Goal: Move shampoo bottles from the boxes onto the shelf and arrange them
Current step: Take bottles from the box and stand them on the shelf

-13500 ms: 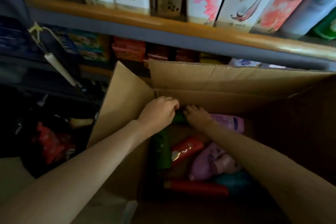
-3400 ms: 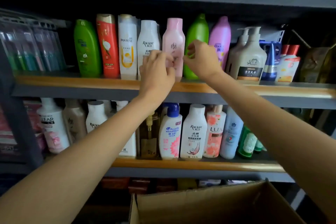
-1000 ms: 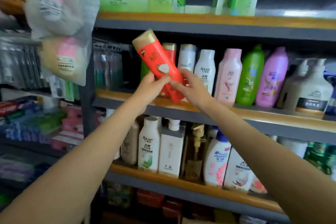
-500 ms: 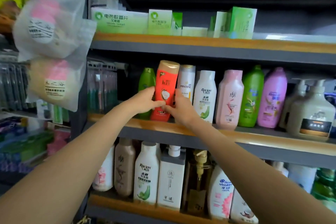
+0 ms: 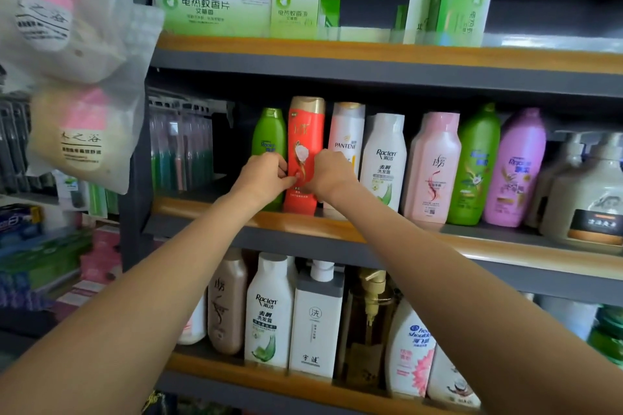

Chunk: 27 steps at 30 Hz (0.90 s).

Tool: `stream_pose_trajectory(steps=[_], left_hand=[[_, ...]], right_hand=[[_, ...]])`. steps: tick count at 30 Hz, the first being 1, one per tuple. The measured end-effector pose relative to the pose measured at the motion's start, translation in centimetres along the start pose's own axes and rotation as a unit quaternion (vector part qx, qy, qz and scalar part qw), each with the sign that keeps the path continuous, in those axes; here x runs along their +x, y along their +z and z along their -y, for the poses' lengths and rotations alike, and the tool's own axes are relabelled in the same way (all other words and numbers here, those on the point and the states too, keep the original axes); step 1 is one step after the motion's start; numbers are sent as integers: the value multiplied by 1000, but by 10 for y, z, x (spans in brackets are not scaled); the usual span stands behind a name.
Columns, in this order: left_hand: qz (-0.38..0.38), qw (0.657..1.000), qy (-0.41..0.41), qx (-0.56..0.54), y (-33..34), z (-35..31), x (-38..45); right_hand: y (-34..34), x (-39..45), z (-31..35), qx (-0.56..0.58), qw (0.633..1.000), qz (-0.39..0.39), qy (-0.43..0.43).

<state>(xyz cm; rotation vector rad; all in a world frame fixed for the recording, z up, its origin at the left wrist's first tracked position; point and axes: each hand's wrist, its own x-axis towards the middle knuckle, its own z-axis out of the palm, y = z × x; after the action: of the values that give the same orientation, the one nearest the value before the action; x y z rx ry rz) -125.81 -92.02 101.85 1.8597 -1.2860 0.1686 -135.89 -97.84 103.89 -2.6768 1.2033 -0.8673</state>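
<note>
Both hands, left hand (image 5: 261,177) and right hand (image 5: 328,173), grip the upright red bottle (image 5: 305,145) between them.

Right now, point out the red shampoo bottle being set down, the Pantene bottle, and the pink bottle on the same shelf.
red shampoo bottle (image 5: 305,131), head view, upper red body.
Pantene bottle (image 5: 347,135), head view, white front above the logo.
pink bottle (image 5: 433,165), head view, middle of its label.

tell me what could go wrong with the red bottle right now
1. The tall red shampoo bottle with a gold cap stands squeezed between the green bottle and the white Pantene bottle; nudging it could topple a neighbour.
2. It sits near the wooden front edge of the middle shelf, so if the left hand and right hand let go carelessly, it may tip forward.
</note>
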Motion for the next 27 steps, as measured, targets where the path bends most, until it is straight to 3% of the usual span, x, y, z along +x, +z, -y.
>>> stream_pose_trajectory(steps=[8, 11, 13, 15, 18, 22, 27], left_hand=[[-90, 995, -36, 14, 11, 1, -7], [-194, 980, 43, -19, 14, -16, -25], [-208, 969, 111, -77, 23, -36, -46], [-173, 960, 173, -136, 45, -56, -75], [-93, 955, 218, -178, 92, -78, -124], [27, 964, 199, -174, 174, -105, -185], [184, 965, 141, -125, 255, -116, -275]], right_hand=[[1, -4, -7, -27, 999, -20, -20], [-15, -34, -17, 0, 991, -103, -87], [-23, -72, -30, 6, 976, -165, -144], [-28, -121, -55, 22, 968, -178, -177], [-25, -182, -113, -1, 983, -109, -149], [-7, -226, -202, -105, 994, 21, -15], [34, -299, -257, -227, 949, 213, 51]])
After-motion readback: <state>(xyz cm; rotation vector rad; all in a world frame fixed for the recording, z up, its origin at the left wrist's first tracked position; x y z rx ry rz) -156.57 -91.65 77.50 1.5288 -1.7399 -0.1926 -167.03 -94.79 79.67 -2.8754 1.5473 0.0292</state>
